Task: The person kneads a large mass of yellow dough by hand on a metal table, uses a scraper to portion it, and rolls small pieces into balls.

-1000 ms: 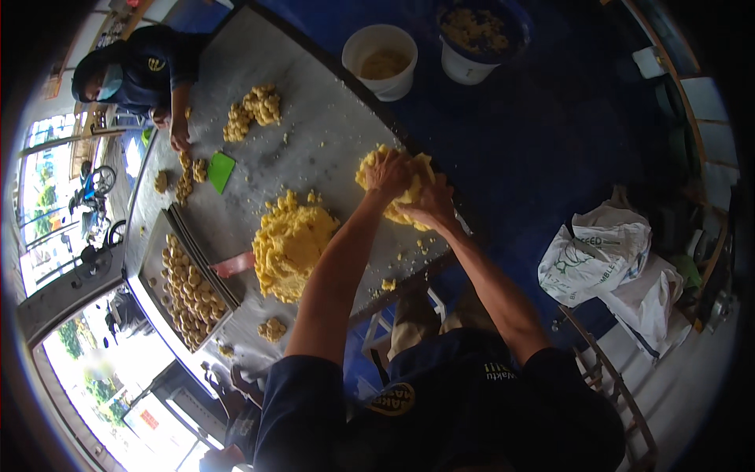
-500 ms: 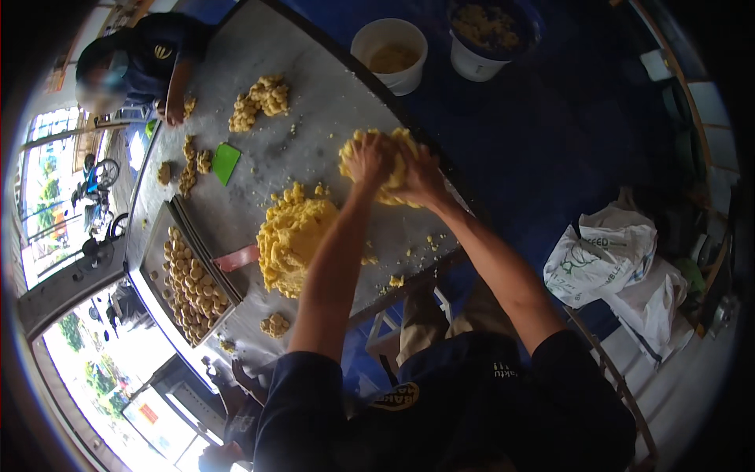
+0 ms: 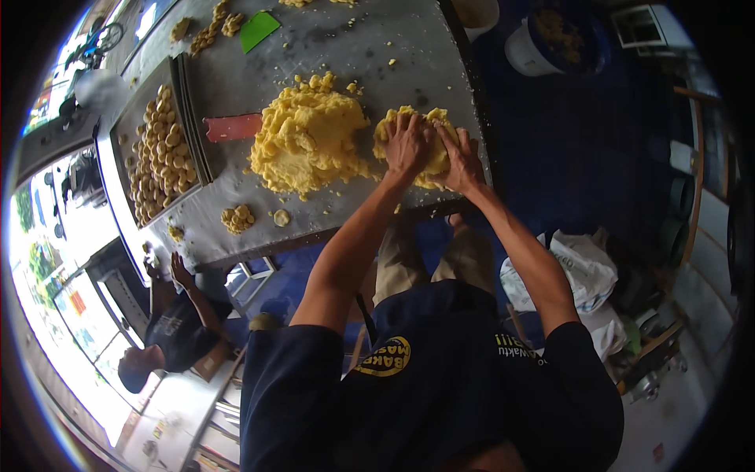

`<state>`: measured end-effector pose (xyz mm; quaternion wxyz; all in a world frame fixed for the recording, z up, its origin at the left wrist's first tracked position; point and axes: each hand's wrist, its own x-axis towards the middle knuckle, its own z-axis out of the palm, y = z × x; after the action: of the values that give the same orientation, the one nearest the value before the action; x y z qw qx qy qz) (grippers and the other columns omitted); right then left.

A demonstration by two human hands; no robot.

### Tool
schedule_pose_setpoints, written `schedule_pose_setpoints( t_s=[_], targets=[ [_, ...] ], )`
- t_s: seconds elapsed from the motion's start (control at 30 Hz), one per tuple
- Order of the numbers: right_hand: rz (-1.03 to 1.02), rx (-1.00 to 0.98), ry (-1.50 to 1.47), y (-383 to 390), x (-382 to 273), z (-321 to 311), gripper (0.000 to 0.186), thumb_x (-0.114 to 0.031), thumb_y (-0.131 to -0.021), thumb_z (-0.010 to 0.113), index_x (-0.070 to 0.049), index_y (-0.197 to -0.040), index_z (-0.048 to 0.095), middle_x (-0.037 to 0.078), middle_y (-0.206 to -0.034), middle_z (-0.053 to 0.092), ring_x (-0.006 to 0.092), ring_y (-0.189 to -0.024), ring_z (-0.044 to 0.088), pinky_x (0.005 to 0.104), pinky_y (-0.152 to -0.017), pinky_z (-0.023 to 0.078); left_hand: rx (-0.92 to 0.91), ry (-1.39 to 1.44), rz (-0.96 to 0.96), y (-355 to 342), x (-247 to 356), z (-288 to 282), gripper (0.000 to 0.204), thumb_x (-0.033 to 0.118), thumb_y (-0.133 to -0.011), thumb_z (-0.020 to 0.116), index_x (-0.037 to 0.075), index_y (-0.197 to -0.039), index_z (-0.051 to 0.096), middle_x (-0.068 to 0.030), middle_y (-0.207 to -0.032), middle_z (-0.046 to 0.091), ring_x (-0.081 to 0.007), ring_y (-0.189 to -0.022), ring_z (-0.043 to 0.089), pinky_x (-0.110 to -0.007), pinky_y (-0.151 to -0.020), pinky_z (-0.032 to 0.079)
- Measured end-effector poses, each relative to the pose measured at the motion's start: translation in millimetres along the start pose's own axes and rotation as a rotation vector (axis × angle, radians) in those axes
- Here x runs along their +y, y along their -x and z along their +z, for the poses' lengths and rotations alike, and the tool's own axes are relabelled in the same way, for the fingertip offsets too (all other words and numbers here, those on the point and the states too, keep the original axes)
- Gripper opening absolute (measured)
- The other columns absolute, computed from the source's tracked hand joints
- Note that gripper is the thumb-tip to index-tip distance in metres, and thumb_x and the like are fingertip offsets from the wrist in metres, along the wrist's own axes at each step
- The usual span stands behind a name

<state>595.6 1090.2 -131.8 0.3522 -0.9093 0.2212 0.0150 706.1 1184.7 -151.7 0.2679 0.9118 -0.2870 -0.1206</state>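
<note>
Upper frame, right of centre: left hand (image 3: 410, 147) and right hand (image 3: 462, 165), both spread, press on 1 yellow dough lump (image 3: 434, 161).

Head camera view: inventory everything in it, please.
Smaller dough: one, yellow, table's right end
Larger dough: one, yellow, middle of table
Dough clumps: several, yellowish, around the table
Flat sheet: one, green, upper table
Strip: one, pinkish red, beside larger dough
Tray: one, grey, table's left end
Dough pieces: many, pale yellow, in tray
Table: one, grey, upper middle
Buckets: two, white, upper right
Sacks: count unclear, white, right
Motorbike: one, blue, upper left
Co-worker: one, dark clothes, lower left
Trousers: one pair, beige, lower middle
Shirt: one, dark, bottom middle
Left hand: one, bare, on smaller dough
Right hand: one, bare, on smaller dough
</note>
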Motion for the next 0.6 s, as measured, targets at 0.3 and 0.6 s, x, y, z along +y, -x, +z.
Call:
schedule_pose_setpoints(
  t_s=[0.3,0.6],
  targets=[
    [-0.323,-0.153,0.127,42,-31,51,0.11,-0.038,-0.049,0.088,-0.031,-0.145,0.034,0.016,-0.132,0.04,0.0412,-0.113,0.043,0.0526,-0.091,0.046,0.213,-0.029,-0.255,117,-40,-20,0.036,0.028,-0.083,0.059,0.013,-0.115,0.057,-0.0125,-0.12,0.051,-0.0374,-0.115,0.044,-0.051,-0.095,0.036],
    [-0.313,-0.386,0.161,-1,-24,61,0.105,-0.042,-0.046,0.087,-0.029,-0.14,0.042,0.016,-0.132,0.043,0.0407,-0.109,0.047,0.049,-0.091,0.046,0.203,-0.012,-0.424,94,-55,-23,0.035,0.031,-0.083,0.056,0.014,-0.113,0.059,-0.0147,-0.113,0.053,-0.0391,-0.104,0.047,-0.051,-0.091,0.038]
  ],
)
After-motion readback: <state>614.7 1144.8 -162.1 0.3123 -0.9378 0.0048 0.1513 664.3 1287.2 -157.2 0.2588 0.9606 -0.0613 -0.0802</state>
